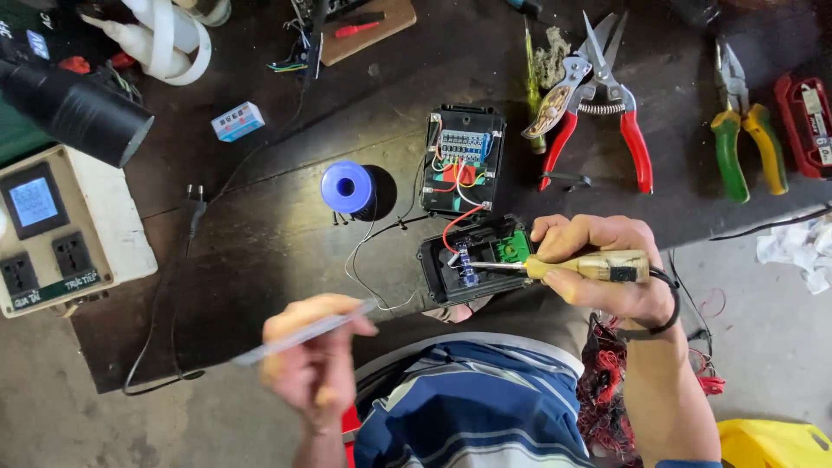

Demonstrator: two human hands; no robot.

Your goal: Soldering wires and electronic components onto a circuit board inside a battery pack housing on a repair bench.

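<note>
— The yellow-handled soldering iron (568, 267) with the thin metal tip: where is it?

— In the right hand (607, 264), fingers wrapped tight round the handle. Its tip points left into the open black plastic case half (472, 257) lying at the near edge of the dark worktop (260, 217).

— What's inside that case half?

— A green circuit board and a small blue part, with red and white wires running up to a second black case half (462, 160) just behind it, which holds a blue terminal board and more coloured wires.

— And the left hand (312, 360)?

— Raised nearer the body, blurred, pinching a thin silvery strand of solder wire (303, 334) between thumb and fingers; the strand slants from lower left to upper right.

— Anything near the cases?

— A blue spool (348, 186) stands just left of the far case half. Farther right lie red-handled pruning shears (598, 100) and green-and-yellow-handled pliers (745, 121). At the left edge sits a cream-coloured box with sockets and a small screen (61, 230), well apart from both hands.
</note>
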